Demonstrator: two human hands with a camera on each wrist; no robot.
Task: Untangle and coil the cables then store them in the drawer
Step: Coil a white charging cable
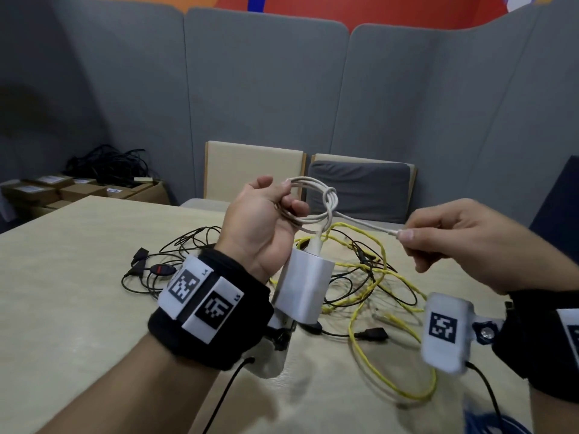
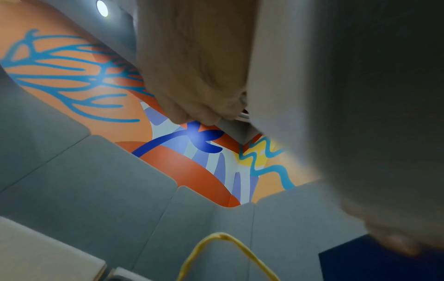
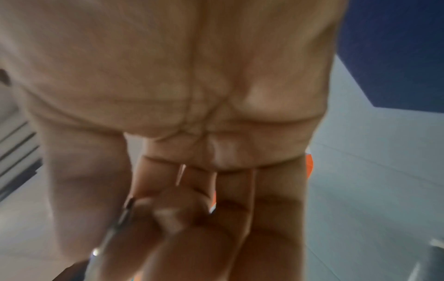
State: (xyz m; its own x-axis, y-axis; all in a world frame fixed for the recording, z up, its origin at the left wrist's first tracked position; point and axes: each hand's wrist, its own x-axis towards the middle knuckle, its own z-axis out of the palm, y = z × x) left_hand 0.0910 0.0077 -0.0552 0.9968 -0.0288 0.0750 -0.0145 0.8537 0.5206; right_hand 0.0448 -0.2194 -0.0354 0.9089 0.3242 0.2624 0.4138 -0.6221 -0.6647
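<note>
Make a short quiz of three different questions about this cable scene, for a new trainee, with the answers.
1. True or false: the left hand holds the coiled white cable.
2. What does the right hand pinch? A) the free end of the white cable B) the yellow cable C) the white charger block
3. Fill in: the yellow cable and the black cables lie tangled on the ____.

Key:
1. True; the charger block hangs below that hand.
2. A
3. table
</note>
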